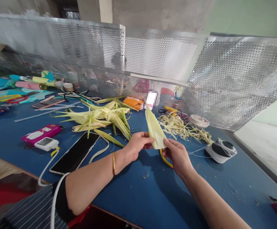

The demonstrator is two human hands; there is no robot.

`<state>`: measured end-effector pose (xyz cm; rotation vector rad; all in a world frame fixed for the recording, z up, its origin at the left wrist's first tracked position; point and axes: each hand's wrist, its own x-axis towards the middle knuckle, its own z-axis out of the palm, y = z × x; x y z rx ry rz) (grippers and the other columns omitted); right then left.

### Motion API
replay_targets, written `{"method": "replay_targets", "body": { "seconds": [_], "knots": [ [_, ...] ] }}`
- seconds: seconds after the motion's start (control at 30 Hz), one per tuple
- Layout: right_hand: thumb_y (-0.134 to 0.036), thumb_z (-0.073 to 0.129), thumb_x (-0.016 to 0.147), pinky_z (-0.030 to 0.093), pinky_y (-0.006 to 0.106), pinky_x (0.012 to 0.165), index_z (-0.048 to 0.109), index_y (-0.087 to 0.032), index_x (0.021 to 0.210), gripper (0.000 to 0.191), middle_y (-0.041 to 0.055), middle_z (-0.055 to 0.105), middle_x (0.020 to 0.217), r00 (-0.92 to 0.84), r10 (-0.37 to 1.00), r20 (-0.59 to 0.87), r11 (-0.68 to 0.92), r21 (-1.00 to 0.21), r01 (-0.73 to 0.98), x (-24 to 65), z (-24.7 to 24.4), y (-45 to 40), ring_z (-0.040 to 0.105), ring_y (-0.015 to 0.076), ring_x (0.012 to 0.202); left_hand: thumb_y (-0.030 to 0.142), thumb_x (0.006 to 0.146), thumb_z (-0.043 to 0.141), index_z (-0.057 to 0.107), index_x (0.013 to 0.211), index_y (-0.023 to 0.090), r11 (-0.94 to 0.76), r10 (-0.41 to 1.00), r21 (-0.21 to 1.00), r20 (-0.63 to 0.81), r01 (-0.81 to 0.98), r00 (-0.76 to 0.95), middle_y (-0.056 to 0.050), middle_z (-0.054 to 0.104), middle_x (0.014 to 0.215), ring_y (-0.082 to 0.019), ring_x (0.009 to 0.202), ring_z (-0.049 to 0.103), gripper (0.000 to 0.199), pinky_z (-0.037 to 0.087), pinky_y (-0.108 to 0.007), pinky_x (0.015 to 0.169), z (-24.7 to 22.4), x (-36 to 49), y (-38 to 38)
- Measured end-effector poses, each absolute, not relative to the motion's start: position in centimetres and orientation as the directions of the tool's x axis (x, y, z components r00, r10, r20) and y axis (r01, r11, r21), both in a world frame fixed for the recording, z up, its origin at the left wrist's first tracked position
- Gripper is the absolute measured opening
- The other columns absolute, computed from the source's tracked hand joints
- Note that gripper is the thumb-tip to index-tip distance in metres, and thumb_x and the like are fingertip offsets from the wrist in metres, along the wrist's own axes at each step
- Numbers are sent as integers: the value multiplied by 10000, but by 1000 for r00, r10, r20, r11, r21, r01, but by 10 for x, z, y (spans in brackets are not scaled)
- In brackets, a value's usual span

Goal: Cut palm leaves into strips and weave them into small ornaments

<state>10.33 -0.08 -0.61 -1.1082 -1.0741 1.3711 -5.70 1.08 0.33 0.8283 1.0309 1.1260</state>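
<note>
A pale green corn husk (155,128) stands up between my two hands above the blue table. My left hand (139,144) pinches its lower left edge between thumb and fingers. At the lower right corner, my right hand (176,154) grips the husk with thumb and forefinger. A yellow loop, like a scissor handle (165,160), shows under my right hand, against its fingers; the rest of that tool is hidden. Left of the hands lies a heap of husks (105,114). Beyond my right hand is a pile of thin husk scraps (180,125).
A black phone (75,154), a magenta case (41,133) and a white device (46,143) with a cable are at left. An orange packet (133,103) lies near the perforated metal screen (157,54). At right are a thread spool (220,151) and a tape roll (199,121).
</note>
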Motion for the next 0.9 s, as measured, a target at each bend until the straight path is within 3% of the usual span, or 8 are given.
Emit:
{"method": "replay_targets", "body": {
  "seconds": [0.27, 0.5, 0.7, 0.9],
  "knots": [
    [-538, 804, 608, 334, 197, 406, 599, -177, 715, 429, -27, 583, 510, 30, 998, -49, -46, -993, -109, 105, -11, 5, 483, 89, 413, 185, 738, 769, 716, 762, 120, 327, 944, 845, -276, -424, 178, -37, 686, 675, -91, 568, 606, 87, 492, -204, 558, 0, -57, 14],
    [-530, 726, 701, 355, 216, 442, 576, -197, 699, 366, -29, 583, 471, 74, 997, 32, 30, -999, 38, 107, -13, 4, 493, 108, 429, 272, 771, 754, 722, 792, 120, 275, 958, 865, -206, -421, 201, -52, 700, 717, -104, 614, 629, 156, 511, -209, 584, -3, -56, 12],
    [-521, 744, 680, 381, 219, 475, 607, -191, 683, 357, -6, 643, 572, 133, 989, 71, 68, -997, 28, 110, -14, 8, 546, 119, 517, 271, 809, 661, 674, 735, 139, 186, 982, 942, -175, -278, 66, -47, 687, 724, -113, 633, 622, 152, 483, -210, 566, 1, -57, 11],
    [-510, 827, 567, 400, 213, 436, 625, -175, 713, 417, 19, 683, 639, 187, 982, -30, -6, -992, -124, 116, -2, 10, 575, 118, 496, 268, 788, 577, 578, 632, 181, 64, 991, 996, -70, -56, -111, 7, 574, 594, -124, 552, 552, 178, 447, -221, 505, 0, -62, 19]
  ]
}}
